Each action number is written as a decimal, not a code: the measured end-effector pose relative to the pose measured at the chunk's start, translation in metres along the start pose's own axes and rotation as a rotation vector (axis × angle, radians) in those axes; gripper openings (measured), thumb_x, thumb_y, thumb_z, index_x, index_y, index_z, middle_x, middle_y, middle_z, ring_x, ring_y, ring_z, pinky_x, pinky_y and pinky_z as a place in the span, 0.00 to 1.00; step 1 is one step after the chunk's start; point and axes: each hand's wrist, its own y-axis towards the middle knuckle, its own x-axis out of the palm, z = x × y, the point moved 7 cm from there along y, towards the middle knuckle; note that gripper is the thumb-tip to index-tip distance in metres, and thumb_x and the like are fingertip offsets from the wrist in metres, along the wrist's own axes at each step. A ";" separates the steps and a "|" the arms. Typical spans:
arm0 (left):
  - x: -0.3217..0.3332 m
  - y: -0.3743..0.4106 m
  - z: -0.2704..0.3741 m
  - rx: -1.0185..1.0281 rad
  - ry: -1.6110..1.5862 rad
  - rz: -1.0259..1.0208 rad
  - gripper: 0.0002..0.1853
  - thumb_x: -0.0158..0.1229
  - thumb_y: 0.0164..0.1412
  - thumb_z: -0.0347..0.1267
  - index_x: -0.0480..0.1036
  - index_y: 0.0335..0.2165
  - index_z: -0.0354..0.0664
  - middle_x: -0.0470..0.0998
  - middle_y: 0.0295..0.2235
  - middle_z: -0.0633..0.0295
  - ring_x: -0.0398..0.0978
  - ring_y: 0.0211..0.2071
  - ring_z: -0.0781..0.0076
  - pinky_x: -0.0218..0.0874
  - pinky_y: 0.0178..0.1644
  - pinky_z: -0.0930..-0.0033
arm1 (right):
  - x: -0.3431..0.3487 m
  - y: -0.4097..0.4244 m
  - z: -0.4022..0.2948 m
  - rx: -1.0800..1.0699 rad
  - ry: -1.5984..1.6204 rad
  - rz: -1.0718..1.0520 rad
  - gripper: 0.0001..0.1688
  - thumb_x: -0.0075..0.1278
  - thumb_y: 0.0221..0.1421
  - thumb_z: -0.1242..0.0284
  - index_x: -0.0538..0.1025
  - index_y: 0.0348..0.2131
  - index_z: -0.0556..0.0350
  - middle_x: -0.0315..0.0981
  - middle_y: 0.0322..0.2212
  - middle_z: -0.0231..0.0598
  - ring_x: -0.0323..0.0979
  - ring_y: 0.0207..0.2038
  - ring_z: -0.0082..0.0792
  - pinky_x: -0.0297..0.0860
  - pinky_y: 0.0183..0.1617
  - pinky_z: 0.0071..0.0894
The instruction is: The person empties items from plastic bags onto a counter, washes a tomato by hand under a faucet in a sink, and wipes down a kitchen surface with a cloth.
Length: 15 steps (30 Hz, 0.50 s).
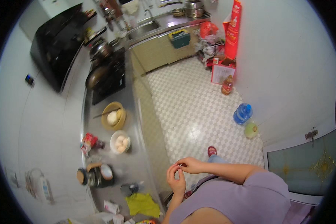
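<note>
My left hand (pixel 176 181) and my right hand (pixel 194 165) meet in front of my body, above the floor beside the counter. Between their fingertips is a small whitish thing (pixel 180 165), too small and too covered by the fingers to name. On the steel counter (pixel 138 156) to the left, a white bowl (pixel 112 149) holds several pale, egg-like rounded pieces (pixel 121 144). Just beyond it, a yellow bowl (pixel 104 123) contains a ball of pale dough (pixel 112 118), with chopsticks (pixel 106 113) lying across its rim.
A yellow-green cloth (pixel 142 205), a glass jar (pixel 93 177) and a red packet (pixel 90 140) lie nearer on the counter. The gas stove (pixel 109 81) bears a wok (pixel 96 77). Along the right wall stand a blue water jug (pixel 242 113), a melon (pixel 251 130) and an oil bottle (pixel 227 85).
</note>
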 end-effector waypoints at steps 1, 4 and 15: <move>0.028 0.017 0.003 0.013 -0.003 -0.037 0.10 0.52 0.52 0.19 0.69 0.36 0.33 0.66 0.44 0.53 0.68 0.43 0.67 0.64 0.43 0.71 | -0.034 -0.003 0.005 0.037 0.059 0.035 0.17 0.44 0.51 0.71 0.73 0.41 0.58 0.74 0.34 0.46 0.73 0.35 0.40 0.68 0.39 0.34; 0.108 0.073 0.023 0.034 -0.033 -0.161 0.12 0.52 0.50 0.19 0.70 0.37 0.35 0.65 0.45 0.53 0.68 0.44 0.66 0.65 0.43 0.71 | -0.139 -0.002 0.035 0.198 -0.041 0.183 0.16 0.44 0.53 0.74 0.73 0.42 0.57 0.75 0.34 0.42 0.73 0.34 0.29 0.68 0.38 0.28; 0.270 0.241 0.010 -0.126 -0.086 -0.319 0.11 0.52 0.50 0.20 0.70 0.36 0.36 0.62 0.47 0.52 0.68 0.43 0.64 0.66 0.41 0.71 | -0.368 0.034 0.055 0.116 0.226 0.508 0.15 0.45 0.52 0.74 0.73 0.41 0.56 0.74 0.36 0.43 0.73 0.38 0.36 0.68 0.41 0.32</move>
